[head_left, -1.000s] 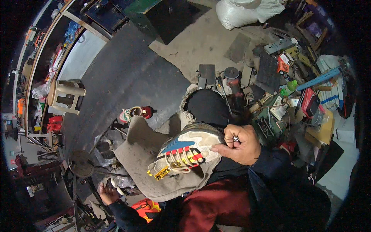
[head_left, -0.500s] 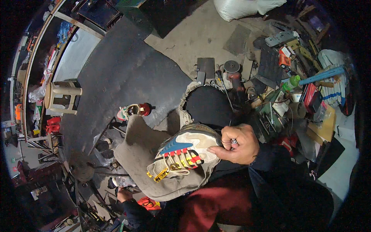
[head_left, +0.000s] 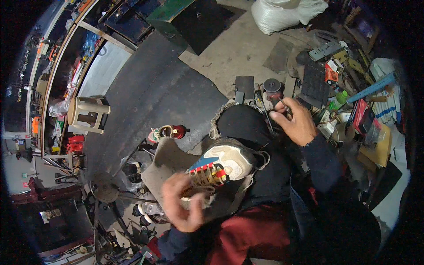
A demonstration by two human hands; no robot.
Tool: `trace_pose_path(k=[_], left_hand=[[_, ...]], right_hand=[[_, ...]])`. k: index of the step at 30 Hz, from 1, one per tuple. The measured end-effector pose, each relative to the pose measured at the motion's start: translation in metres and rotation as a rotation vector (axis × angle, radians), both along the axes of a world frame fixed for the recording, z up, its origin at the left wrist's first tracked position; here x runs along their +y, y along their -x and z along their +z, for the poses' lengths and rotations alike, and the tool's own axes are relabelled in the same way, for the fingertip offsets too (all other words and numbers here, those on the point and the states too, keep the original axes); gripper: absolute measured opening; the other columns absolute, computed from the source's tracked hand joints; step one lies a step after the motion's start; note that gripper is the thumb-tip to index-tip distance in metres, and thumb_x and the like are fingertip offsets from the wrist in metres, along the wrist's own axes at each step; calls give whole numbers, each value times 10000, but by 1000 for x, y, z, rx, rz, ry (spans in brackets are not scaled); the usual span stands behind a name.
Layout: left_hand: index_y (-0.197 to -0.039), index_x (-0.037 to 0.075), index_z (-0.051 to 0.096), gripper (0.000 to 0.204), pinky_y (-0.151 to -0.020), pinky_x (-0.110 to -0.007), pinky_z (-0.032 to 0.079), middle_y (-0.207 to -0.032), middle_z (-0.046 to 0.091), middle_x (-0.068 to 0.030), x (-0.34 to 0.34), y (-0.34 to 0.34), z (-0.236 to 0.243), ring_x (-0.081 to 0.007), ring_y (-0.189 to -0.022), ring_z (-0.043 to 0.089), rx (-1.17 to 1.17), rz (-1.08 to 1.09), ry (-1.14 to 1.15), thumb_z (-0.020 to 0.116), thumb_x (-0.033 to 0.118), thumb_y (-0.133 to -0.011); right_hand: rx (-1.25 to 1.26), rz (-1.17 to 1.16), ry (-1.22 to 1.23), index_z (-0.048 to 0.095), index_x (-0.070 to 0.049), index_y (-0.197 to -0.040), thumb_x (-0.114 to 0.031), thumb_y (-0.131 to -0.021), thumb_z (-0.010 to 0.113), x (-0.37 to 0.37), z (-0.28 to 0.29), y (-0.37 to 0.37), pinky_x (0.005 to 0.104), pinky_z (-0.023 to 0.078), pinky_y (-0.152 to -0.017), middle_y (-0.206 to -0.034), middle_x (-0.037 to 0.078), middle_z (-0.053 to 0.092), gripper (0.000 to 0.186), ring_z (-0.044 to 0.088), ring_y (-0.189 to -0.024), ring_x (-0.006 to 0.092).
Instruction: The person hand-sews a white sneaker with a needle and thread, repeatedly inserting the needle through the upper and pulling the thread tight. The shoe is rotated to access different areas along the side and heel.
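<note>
A beige sneaker (head_left: 234,160) with a blue side panel, red and yellow trim and pale laces lies across my lap on a grey cloth (head_left: 165,157). A loop of pale thread (head_left: 266,160) stands out beside its toe. My left hand (head_left: 182,204) hovers over the lace and ankle end, fingers curved and apart, blurred by motion. Out to the right, off the shoe, my right hand (head_left: 297,123) pinches a small dark metal tool (head_left: 286,108); its exact kind is mostly hidden by the fingers.
An angle grinder (head_left: 273,87) lies beyond my knee. Tools, boxes and a green bottle (head_left: 339,100) crowd the right side. At left are a beige plastic stool (head_left: 88,115) and another shoe (head_left: 167,132). A white sack (head_left: 282,15) rests at the back.
My right hand has left the shoe's toe and moved away to the far right with the tool. My left hand has come up from the lower left to the shoe's ankle end.
</note>
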State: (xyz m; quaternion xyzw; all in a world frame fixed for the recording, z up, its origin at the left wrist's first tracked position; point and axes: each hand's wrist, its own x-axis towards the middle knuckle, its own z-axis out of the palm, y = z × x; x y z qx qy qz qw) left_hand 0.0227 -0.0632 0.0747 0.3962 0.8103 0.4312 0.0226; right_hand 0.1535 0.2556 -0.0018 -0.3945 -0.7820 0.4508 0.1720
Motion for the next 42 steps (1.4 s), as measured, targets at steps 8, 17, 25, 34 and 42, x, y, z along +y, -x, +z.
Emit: trace_pose_path(k=[8, 17, 25, 34, 42], left_hand=[[-1457, -27, 481, 938, -1156, -498, 320, -1450, 509, -283, 95, -1, -11, -436, -1400, 445, 96, -380, 293, 824, 505, -764], [-1482, -30, 449, 884, -1151, -500, 317, -1468, 492, -290, 91, -2, -15, -441, -1406, 438, 110, -376, 358, 672, 583, -885], [-1493, -21, 442, 835, -1147, -503, 323, -1475, 490, -283, 91, -2, -17, -442, -1402, 442, 132, -373, 367, 635, 557, -922], [-1479, -15, 470, 775, -1133, -502, 352, -1457, 523, -255, 91, -1, -18, -428, -1379, 473, 167, -348, 340, 643, 502, -928], [-1448, 25, 535, 706, -1091, -501, 431, -1407, 581, -242, 94, -2, -20, -438, -1326, 541, 216, -334, 333, 761, 322, -849]], right_hand=[[270, 506, 246, 608, -63, -1384, -35, -950, 593, -62, 46, -61, 399, 539, -805, -999, 197, 689, 436, 688, -884, 344], [351, 560, 201, 614, -49, -1383, -59, -976, 601, -66, 40, -55, 335, 530, -720, -901, 144, 697, 407, 666, -744, 223], [290, 600, 285, 611, -45, -1382, -77, -986, 583, -59, 46, -52, 360, 544, -783, -1027, 204, 704, 398, 705, -869, 290], [78, 650, 572, 597, -76, -1406, -65, -990, 547, -43, 67, -43, 330, 510, -656, -841, 213, 714, 419, 598, -622, 188], [46, 867, 148, 659, -62, -1330, -21, -944, 582, -19, 83, -19, 379, 509, -657, -763, 209, 659, 395, 639, -671, 360]])
